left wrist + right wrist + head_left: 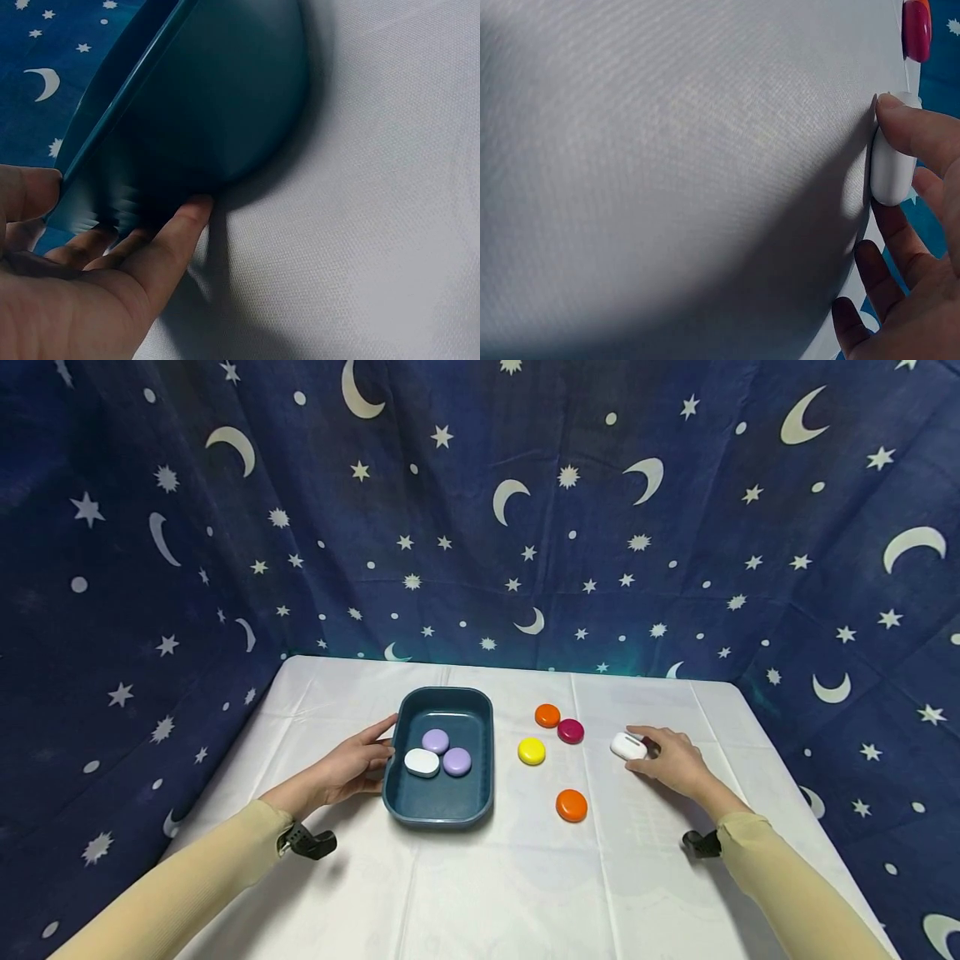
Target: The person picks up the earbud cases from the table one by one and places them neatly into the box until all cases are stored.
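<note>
So the white piece is a smooth, glossy capsule sort of shape with rounded ends, over on the right part of the table. From the right wrist view its long axis runs between thumb and finger, one end toward each; can't tell if it's touching the cloth or lifted a hair. The right hand is pinching it, thumb against a finger, with the other fingers spread loosely.

Just left of it, shiny button-like discs: a crimson disc right beside an orange disc, a yellow disc near those, and a second orange disc closer to the person.

Further left there's a deep teal dish, smooth with rounded corners, long side pointing away from the person. Two lilac discs and a white oblong are bunched inside. Left hand has its fingers spread against the outer wall. Creased woven white cloth underneath, starry navy curtain behind.
</note>
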Demonstrator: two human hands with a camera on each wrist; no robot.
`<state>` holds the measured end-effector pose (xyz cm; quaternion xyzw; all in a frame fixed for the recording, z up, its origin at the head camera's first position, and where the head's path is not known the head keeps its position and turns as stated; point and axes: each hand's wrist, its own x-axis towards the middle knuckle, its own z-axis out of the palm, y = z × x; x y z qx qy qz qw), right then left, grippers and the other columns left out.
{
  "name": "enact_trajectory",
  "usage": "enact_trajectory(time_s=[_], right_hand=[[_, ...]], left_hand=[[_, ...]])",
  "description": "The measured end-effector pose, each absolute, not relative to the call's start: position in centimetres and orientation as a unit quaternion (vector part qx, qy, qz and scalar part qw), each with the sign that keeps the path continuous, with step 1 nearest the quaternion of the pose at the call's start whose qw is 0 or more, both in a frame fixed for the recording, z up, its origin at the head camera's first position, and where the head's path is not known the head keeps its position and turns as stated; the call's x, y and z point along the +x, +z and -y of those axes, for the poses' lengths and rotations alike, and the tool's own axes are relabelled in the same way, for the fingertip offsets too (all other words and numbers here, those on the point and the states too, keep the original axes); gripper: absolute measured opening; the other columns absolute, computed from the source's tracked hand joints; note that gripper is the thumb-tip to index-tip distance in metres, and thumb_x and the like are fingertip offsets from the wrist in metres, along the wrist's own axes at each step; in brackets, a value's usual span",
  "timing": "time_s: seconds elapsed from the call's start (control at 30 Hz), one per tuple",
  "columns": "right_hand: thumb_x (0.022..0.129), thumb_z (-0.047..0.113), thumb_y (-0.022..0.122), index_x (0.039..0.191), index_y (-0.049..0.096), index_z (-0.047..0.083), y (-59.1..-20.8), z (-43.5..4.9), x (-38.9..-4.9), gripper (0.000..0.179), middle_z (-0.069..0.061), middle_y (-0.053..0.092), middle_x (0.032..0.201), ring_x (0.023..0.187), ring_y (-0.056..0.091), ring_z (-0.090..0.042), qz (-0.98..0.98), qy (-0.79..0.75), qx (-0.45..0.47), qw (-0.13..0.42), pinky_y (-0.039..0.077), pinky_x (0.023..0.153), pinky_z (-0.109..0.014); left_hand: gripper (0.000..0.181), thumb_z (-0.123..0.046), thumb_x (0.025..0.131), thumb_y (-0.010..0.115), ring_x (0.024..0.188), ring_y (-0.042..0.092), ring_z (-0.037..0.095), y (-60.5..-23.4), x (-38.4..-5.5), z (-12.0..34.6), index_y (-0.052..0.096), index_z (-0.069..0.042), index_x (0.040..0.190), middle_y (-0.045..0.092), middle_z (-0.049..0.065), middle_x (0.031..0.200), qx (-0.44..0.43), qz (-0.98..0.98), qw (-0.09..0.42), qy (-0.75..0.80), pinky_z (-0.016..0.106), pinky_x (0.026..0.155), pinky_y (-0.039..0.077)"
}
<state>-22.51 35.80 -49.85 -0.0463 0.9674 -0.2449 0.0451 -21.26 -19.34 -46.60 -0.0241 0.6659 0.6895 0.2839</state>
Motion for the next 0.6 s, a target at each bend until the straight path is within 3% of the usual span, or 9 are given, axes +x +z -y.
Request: enact_trajectory(time_s=[0.23,0.47,0.6], right_hand=[[0.087,0.035,0.082,0.144,0.058,0.008,-50.0,-35.9,-22.6,0.068,-0.026,0.057,0.134,0.116,0.043,-0.043,-0.964,-0.260,-0.037,0.047,0.029,0.093,-0.062],[0.086,0.030,0.084,0.140,0.063,0.012,-49.4,-35.6,-22.9,0.060,-0.023,0.058,0.132,0.112,0.042,-0.038,-0.953,-0.293,-0.067,0.030,0.034,0.087,-0.050],[0.086,0.026,0.084,0.140,0.064,0.015,-48.3,-34.1,-23.1,0.058,-0.019,0.059,0.131,0.117,0.041,-0.038,-0.944,-0.316,-0.089,0.021,0.036,0.089,-0.050]], left_hand=[[0.069,-0.009,0.107,0.045,0.123,0.053,0.031,-46.5,-21.2,19.4,0.016,-0.030,0.166,0.023,0.020,0.166,-0.024,-0.669,0.284,0.687,0.045,0.081,0.054],[0.069,-0.008,0.107,0.045,0.125,0.052,0.031,-46.6,-21.3,19.4,0.016,-0.031,0.166,0.023,0.020,0.165,-0.026,-0.668,0.284,0.687,0.045,0.082,0.053],[0.070,-0.008,0.107,0.045,0.124,0.052,0.031,-46.6,-21.3,19.4,0.016,-0.030,0.166,0.023,0.020,0.166,-0.025,-0.667,0.284,0.688,0.045,0.081,0.053]])
